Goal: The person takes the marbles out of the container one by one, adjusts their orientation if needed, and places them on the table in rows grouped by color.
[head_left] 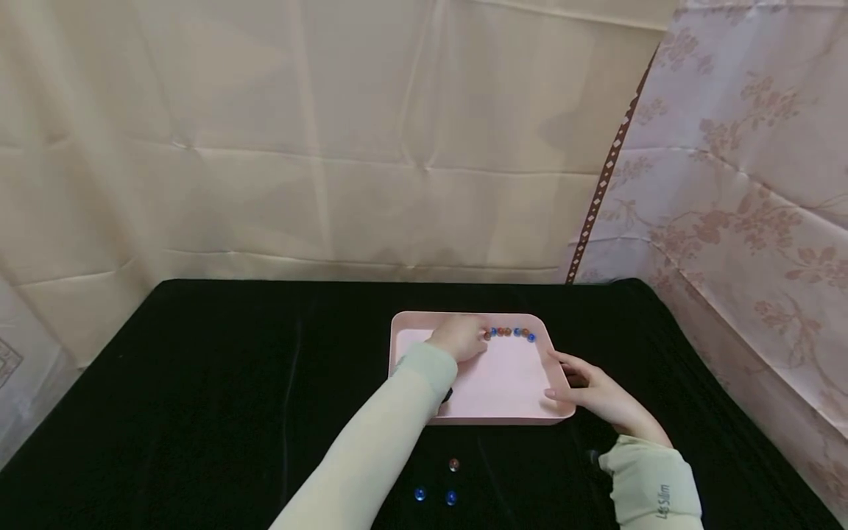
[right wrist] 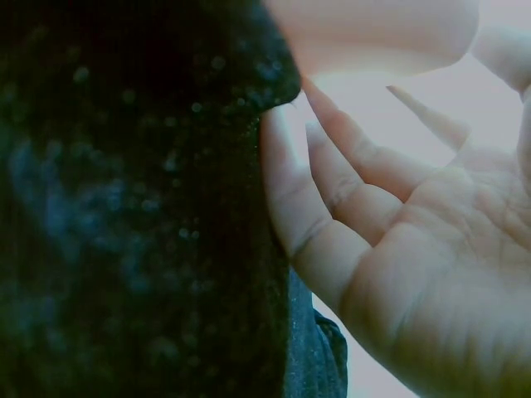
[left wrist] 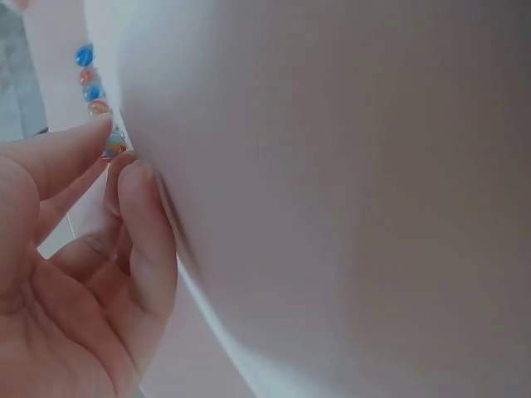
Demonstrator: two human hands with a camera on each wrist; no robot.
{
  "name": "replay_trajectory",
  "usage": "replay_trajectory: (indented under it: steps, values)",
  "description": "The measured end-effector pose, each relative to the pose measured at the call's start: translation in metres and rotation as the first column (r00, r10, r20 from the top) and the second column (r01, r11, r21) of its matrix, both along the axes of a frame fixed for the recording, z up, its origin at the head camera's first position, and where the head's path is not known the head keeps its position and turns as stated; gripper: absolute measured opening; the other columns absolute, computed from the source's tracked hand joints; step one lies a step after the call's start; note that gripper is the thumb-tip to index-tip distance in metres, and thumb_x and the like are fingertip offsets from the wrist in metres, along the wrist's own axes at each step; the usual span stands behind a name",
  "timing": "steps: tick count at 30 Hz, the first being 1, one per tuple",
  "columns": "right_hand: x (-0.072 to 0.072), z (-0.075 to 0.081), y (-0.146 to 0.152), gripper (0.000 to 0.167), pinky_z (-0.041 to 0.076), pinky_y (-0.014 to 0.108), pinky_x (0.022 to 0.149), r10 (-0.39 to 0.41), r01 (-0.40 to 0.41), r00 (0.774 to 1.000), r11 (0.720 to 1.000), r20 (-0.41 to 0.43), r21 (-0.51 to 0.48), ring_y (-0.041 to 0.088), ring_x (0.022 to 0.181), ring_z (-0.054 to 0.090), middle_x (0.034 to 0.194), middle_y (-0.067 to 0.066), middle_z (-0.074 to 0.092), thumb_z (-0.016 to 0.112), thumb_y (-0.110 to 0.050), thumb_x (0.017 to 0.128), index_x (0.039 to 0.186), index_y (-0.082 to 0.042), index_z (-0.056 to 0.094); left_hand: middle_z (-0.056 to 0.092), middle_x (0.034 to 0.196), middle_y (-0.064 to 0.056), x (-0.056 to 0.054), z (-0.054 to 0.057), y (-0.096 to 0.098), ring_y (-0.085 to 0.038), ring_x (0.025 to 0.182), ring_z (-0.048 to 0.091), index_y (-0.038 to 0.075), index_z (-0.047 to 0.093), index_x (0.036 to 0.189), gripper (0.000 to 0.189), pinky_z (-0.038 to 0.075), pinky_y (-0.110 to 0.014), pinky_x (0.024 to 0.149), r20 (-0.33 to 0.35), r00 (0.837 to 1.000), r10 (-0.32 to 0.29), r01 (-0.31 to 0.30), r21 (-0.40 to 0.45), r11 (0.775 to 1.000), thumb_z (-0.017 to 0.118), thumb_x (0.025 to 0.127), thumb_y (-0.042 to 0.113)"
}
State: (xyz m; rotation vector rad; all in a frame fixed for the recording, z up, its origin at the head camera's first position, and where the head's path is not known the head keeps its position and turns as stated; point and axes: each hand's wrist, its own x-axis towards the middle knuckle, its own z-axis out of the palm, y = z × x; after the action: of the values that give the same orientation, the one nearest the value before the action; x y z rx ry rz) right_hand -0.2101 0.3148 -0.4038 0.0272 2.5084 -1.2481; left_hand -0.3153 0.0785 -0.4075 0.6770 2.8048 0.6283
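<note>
A shallow pink tray (head_left: 503, 390) lies on the black cloth. Along its far side runs a row of blue and reddish-brown glass marbles (head_left: 508, 332), bending at the far right corner. My left hand (head_left: 459, 337) reaches into the tray at the left end of this row. Between its fingertips and thumb, in the left wrist view, it pinches a multicoloured glass marble (left wrist: 114, 148), partly hidden by the fingers. My right hand (head_left: 599, 394) holds the tray's right side, thumb and fingers at the rim; the right wrist view shows its fingers (right wrist: 286, 186) beside the dark cloth.
Three more marbles, one brown (head_left: 453, 464) and two blue (head_left: 451, 497), lie on the black cloth (head_left: 218, 397) in front of the tray. A cream curtain (head_left: 331, 147) hangs behind the table, with a floral curtain (head_left: 748, 162) at the right.
</note>
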Motion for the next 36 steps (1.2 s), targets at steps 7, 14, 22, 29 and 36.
replay_trajectory:
  steps: [7,14,22,29,36]
  values:
    - [0.0,0.0,0.0,0.077,0.048,0.046,0.092,0.007,-0.007,1.0,1.0,-0.011,0.0,0.035,0.119,0.05,0.142,0.027,0.043,0.068,-0.033,0.092,0.154,-0.006,0.03,0.072,0.112,0.006,0.001,0.001,0.003,-0.01,0.101,0.064,0.022,0.075,0.105,0.015,0.05,-0.029,0.095,-0.092,0.993,-0.073,0.065,-0.087,0.994,0.068,0.095,0.029]
    - [0.0,-0.001,0.001,0.078,0.049,0.045,0.09,0.015,-0.015,1.0,1.0,-0.027,0.001,0.034,0.117,0.052,0.141,0.028,0.044,0.068,-0.033,0.093,0.154,-0.005,0.029,0.07,0.093,0.009,0.002,0.002,0.002,-0.008,0.084,0.059,0.023,0.075,0.095,0.01,0.051,-0.027,0.084,-0.081,0.993,-0.085,0.077,-0.1,0.992,0.071,0.092,0.032]
    - [0.001,-0.001,-0.001,0.079,0.049,0.044,0.09,0.005,-0.005,1.0,1.0,-0.023,0.003,0.032,0.116,0.052,0.14,0.027,0.046,0.069,-0.034,0.092,0.154,-0.004,0.029,0.065,0.085,0.007,0.004,0.003,-0.005,-0.008,0.074,0.054,0.02,0.069,0.083,0.011,0.047,-0.024,0.076,-0.017,0.998,-0.054,0.054,0.012,0.998,0.075,0.089,0.027]
    - [0.001,-0.001,-0.001,0.08,0.049,0.041,0.089,0.013,-0.013,0.999,1.0,-0.029,-0.001,0.033,0.116,0.052,0.14,0.028,0.045,0.069,-0.033,0.091,0.154,-0.003,0.029,0.064,0.087,0.006,0.008,0.008,-0.009,-0.009,0.077,0.056,0.022,0.068,0.084,0.01,0.047,-0.025,0.076,0.034,0.998,-0.062,0.058,0.102,0.993,0.077,0.087,0.022]
    - [0.001,-0.001,-0.001,0.08,0.048,0.041,0.09,0.014,-0.014,0.999,1.0,-0.038,0.008,0.032,0.116,0.053,0.139,0.027,0.047,0.071,-0.034,0.09,0.153,-0.005,0.031,0.066,0.089,0.005,0.018,0.019,-0.011,-0.009,0.079,0.057,0.019,0.071,0.092,0.008,0.047,-0.02,0.064,0.062,0.992,-0.108,0.099,0.133,0.986,0.076,0.087,0.015]
